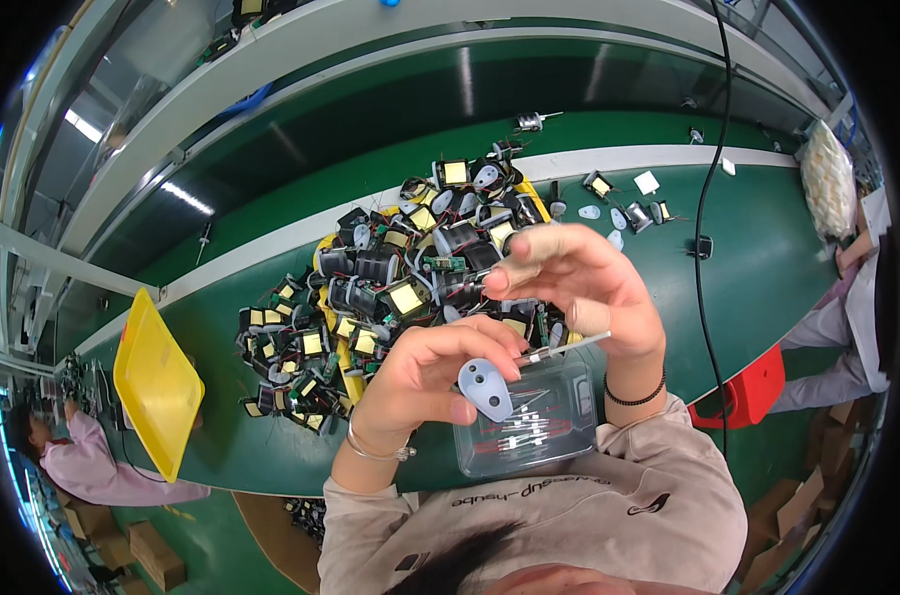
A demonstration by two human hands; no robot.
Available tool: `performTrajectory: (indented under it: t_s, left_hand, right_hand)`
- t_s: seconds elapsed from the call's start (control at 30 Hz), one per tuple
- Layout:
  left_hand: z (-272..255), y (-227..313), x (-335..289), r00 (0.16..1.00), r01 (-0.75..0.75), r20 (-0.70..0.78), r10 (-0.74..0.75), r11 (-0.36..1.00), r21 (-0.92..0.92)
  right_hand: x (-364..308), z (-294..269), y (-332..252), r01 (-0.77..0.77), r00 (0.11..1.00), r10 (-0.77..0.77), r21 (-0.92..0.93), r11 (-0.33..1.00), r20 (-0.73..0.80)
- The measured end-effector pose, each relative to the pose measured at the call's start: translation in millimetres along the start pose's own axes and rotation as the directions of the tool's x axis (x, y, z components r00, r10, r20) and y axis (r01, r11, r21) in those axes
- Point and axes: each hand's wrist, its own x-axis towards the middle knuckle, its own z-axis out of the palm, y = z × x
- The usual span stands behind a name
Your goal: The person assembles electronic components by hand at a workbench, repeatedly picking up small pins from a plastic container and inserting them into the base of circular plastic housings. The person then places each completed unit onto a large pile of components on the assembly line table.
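Note:
My left hand is closed round a small part with a grey teardrop-shaped plate that has two dark holes. A thin metal shaft with a white end sticks out from this hand toward the right. My right hand is just above the shaft, its fingers curved and apart, with beige coverings on some fingertips. Whether its thumb touches the shaft, I cannot tell. Below both hands stands a clear plastic box holding several thin red and white pieces with metal parts.
Small black assemblies with yellow pads heap over a yellow tray and the green table. Another yellow tray tilts at left. A black cable hangs at right. People work at both sides; a red stool stands at right.

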Motion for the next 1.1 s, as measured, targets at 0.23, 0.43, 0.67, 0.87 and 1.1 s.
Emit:
performTrajectory:
  t_s: [0.23,0.43,0.67,0.87,1.1]
  left_hand:
    - [0.7,6.7,-2.8,0.985,0.064,-0.162,-0.059,0.998,0.026]
    - [0.6,8.2,0.4,0.990,0.038,-0.138,-0.027,0.996,0.080]
    - [15.7,2.1,4.6,0.871,-0.032,-0.243,0.427,0.543,0.839]
    - [9.8,-0.3,4.6,0.863,-0.147,-0.043,0.504,0.332,0.932]
    - [15.5,-1.2,8.0,0.854,-0.143,-0.046,0.519,0.318,0.937]
  right_hand:
    - [8.8,3.9,-13.7,0.113,0.990,-0.035,-0.616,0.780,0.138]
    - [-0.4,0.8,-15.4,0.164,0.976,-0.215,-0.588,0.792,-0.018]
    - [-15.4,23.2,-13.5,0.306,0.763,-0.609,-0.707,0.638,-0.219]
    - [-13.6,37.4,-27.7,0.220,0.870,-0.493,-0.873,0.435,-0.026]
    - [-14.1,39.4,-25.6,0.172,0.908,-0.416,-0.942,0.289,0.038]
